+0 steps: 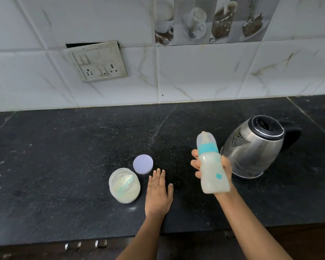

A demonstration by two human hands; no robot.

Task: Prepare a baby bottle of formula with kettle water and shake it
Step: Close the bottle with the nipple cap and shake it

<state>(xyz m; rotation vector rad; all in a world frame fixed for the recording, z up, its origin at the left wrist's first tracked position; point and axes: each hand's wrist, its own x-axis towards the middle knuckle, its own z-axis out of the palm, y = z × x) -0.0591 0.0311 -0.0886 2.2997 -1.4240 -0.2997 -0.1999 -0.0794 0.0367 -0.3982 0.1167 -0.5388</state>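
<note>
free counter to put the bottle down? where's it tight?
Bare counter left of the open jar, and the wide strip from lid back to the wall. Also between left hand and kettle, where the right hand holds the bottle. Tight: jar, lid, left hand cluster.

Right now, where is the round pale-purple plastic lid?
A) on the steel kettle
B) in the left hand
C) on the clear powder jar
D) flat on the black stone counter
D: the round pale-purple plastic lid lies flat on the black stone counter behind the open clear plastic jar of powder, and the left hand rests flat, holding nothing.
</note>
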